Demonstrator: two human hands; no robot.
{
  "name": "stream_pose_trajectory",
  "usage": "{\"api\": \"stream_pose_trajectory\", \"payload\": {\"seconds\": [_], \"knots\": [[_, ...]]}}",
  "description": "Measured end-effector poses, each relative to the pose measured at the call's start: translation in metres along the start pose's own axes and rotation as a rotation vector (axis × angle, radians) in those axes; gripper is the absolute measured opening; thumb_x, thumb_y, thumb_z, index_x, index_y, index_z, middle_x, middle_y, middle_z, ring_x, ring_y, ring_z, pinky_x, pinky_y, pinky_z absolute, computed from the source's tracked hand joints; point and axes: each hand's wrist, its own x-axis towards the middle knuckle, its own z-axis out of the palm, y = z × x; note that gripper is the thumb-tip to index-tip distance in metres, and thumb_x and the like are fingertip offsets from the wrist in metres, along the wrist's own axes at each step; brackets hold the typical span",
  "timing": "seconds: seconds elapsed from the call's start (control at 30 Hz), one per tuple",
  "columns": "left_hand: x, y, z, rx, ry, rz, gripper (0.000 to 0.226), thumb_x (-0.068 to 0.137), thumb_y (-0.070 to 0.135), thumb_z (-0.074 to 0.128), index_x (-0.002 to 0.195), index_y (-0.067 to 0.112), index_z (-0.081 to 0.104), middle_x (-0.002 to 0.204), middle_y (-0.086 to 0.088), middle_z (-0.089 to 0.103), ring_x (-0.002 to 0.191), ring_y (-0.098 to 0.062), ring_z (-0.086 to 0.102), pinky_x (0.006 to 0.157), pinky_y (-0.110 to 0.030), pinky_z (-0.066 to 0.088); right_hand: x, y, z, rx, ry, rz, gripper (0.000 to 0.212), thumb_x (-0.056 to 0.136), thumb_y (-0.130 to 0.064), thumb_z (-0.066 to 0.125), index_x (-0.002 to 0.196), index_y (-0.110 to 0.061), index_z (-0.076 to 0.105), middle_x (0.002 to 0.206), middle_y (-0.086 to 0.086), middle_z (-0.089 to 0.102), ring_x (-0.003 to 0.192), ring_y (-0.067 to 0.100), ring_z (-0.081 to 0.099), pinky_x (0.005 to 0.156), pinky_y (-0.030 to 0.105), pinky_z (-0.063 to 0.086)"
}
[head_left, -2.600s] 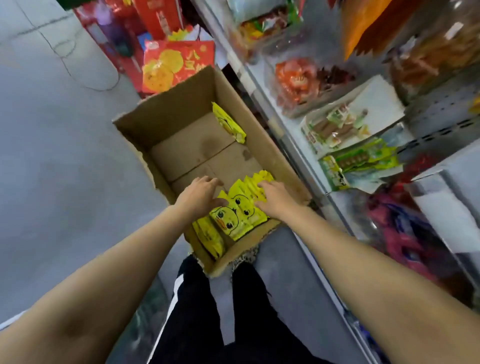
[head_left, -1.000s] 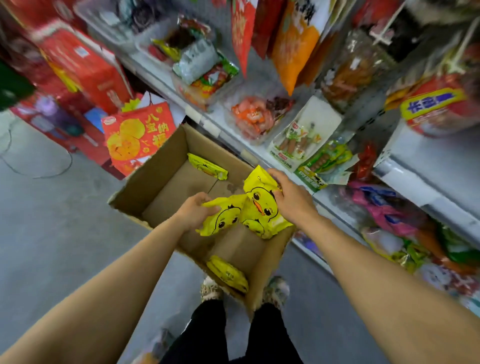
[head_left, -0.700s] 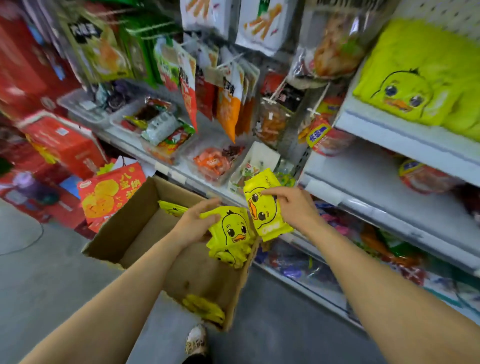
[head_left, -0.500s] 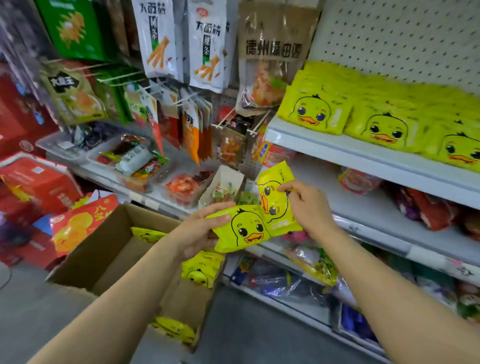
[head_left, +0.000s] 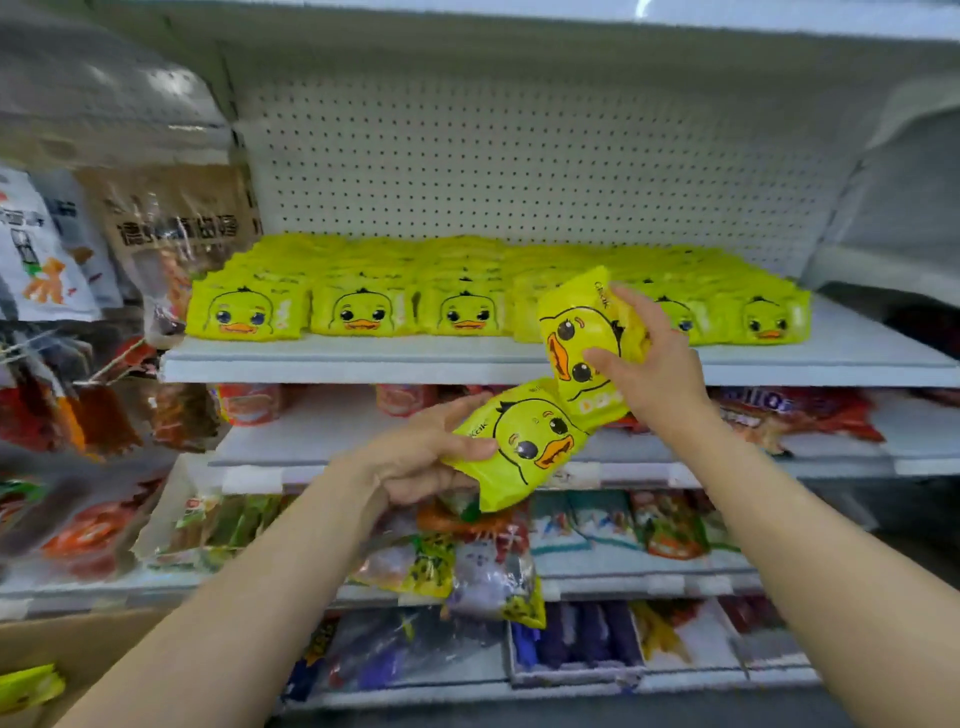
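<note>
Holding one yellow duck packet each, both grips are raised in front of the store shelving.

The right grip (head_left: 655, 366) is clamped on the upper packet (head_left: 582, 338). The thumb lies across the printed duck face and the fingers wrap round the right edge. This packet stands roughly on end, with the duck face turned sideways. Its top half overlaps the row of duck packets (head_left: 358, 312) lined up on the stocked shelf (head_left: 363, 364). Whether it touches that row cannot be told.

The left grip (head_left: 415, 460) is clamped on the lower packet (head_left: 524, 447), thumb on the front near the left end, fingers curled beneath. The lower packet is tilted, right end higher, and its upper corner meets the bottom edge of the upper packet. It sits below the stocked shelf, in front of the next shelf down.

The row of duck packets fills the stocked shelf from left to right, faces forward, several deep towards the white pegboard (head_left: 519, 171). Hanging bags (head_left: 171, 234) occupy the left side. Red packets (head_left: 795, 415) lie on the shelf beneath. A cardboard box (head_left: 78, 644) shows at the lower left corner, with another yellow packet (head_left: 26, 686) against its wall.
</note>
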Motion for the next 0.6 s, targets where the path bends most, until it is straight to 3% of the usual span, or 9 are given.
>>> {"api": "stream_pose_trajectory", "payload": {"seconds": [0.07,0.17,0.2,0.3,0.4,0.5,0.6], "knots": [[0.032,0.001,0.031,-0.035,-0.112,-0.019,0.079,0.05,0.006,0.092,0.123,0.011,0.062,0.12,-0.014,0.066,0.101,-0.027,0.068,0.08,-0.039,0.059,0.008,0.014,-0.041,0.027,0.081,0.044,0.078,0.077,-0.014,0.081,0.143,-0.032,0.043,0.132,-0.021,0.051,0.111,-0.011,0.048,0.095,0.002,0.035],[0.076,0.001,0.071,-0.064,-0.123,-0.003,0.054,0.059,-0.001,0.083,0.111,0.006,0.069,0.114,-0.015,0.069,0.096,-0.025,0.07,0.08,-0.037,0.059,0.019,0.037,-0.095,0.093,0.202,0.103,0.083,0.074,-0.018,0.084,0.145,-0.024,0.041,0.133,-0.008,0.057,0.116,0.007,0.058,0.104,0.031,0.046],[0.091,0.001,0.082,-0.079,-0.126,0.006,0.059,0.058,-0.001,0.083,0.115,0.007,0.066,0.115,-0.015,0.069,0.096,-0.025,0.07,0.079,-0.036,0.059,0.023,0.044,-0.112,0.096,0.235,0.119,0.081,0.074,-0.02,0.084,0.144,-0.022,0.043,0.128,-0.006,0.061,0.113,0.009,0.061,0.103,0.035,0.048],[0.134,0.008,0.11,-0.158,-0.183,0.053,0.084,0.051,0.002,0.089,0.127,0.009,0.056,0.118,-0.015,0.067,0.098,-0.026,0.069,0.074,-0.034,0.059,0.036,0.065,-0.152,0.048,0.345,0.167,0.064,0.072,-0.032,0.084,0.129,-0.021,0.057,0.112,-0.007,0.069,0.101,0.011,0.066,0.094,0.039,0.053],[0.178,0.017,0.141,-0.222,-0.114,0.075,0.053,0.065,-0.01,0.07,0.114,0.008,0.064,0.106,-0.012,0.072,0.087,-0.023,0.071,0.071,-0.037,0.061,0.053,0.082,-0.182,0.122,0.5,0.165,0.035,0.074,-0.03,0.083,0.104,-0.019,0.068,0.093,-0.008,0.073,0.085,0.01,0.07,0.083,0.038,0.058],[0.227,0.023,0.173,-0.281,-0.029,0.044,0.022,0.071,0.009,0.069,0.093,0.009,0.073,0.096,-0.009,0.073,0.082,-0.021,0.071,0.078,-0.037,0.057,0.078,0.101,-0.21,0.178,0.531,0.151,0.035,0.078,-0.024,0.082,0.107,-0.016,0.066,0.098,-0.005,0.074,0.088,0.01,0.071,0.08,0.028,0.057],[0.278,0.037,0.197,-0.21,0.011,0.064,0.052,0.068,0.025,0.075,0.116,0.005,0.065,0.108,-0.013,0.072,0.092,-0.024,0.071,0.073,-0.037,0.06,0.109,0.126,-0.235,0.123,0.469,0.203,0.033,0.077,-0.025,0.082,0.107,-0.021,0.067,0.097,-0.008,0.075,0.088,0.008,0.071,0.081,0.028,0.056]]}}
